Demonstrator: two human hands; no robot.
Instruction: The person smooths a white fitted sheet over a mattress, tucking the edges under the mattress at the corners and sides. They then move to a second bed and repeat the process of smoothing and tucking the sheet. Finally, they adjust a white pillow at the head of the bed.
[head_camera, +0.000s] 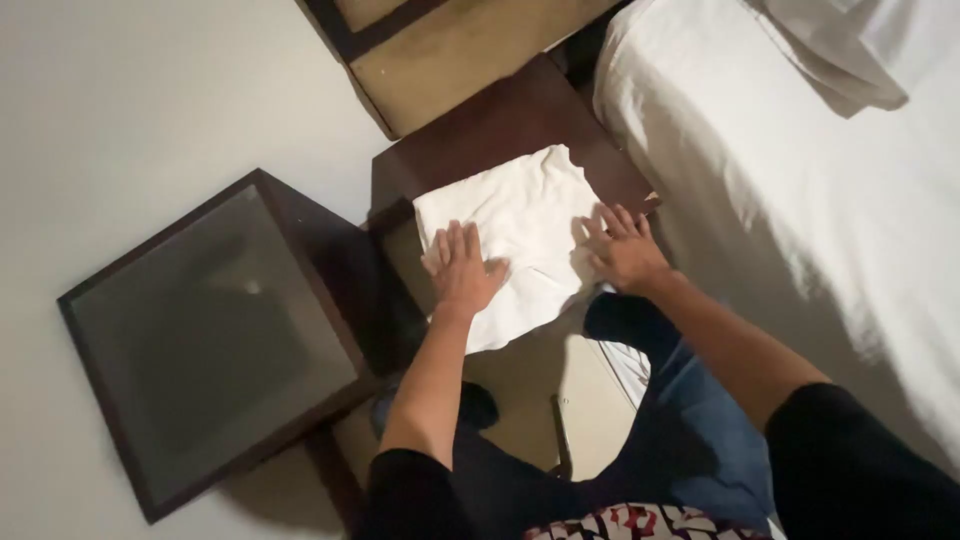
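Nearest you, below the dark wooden table (500, 125), your knees in blue jeans (690, 400) rest on the tan floor (530, 380), and your arms in black sleeves reach up toward it. Your left hand (463, 268) lies flat on the white cloth (515, 225), fingers spread wide, palm down on the cloth's near left part; your right hand (625, 248) presses flat at its near right edge, fingers spread too, gripping nothing. That cloth sits on the table's near end, and its lower edge hangs off the near side. It looks soft, light and limp, already wrinkled, so judge that it will sag and bunch wherever it is unsupported; the corners or a folded edge look the surest places to pinch. On polished wood it may slide under your palms. Left of the table stands a glass-topped side table (215, 335) with a dark frame. Right of the table lies a bed with a white sheet (800, 200); beyond the table sits a tan upholstered piece (450, 50).
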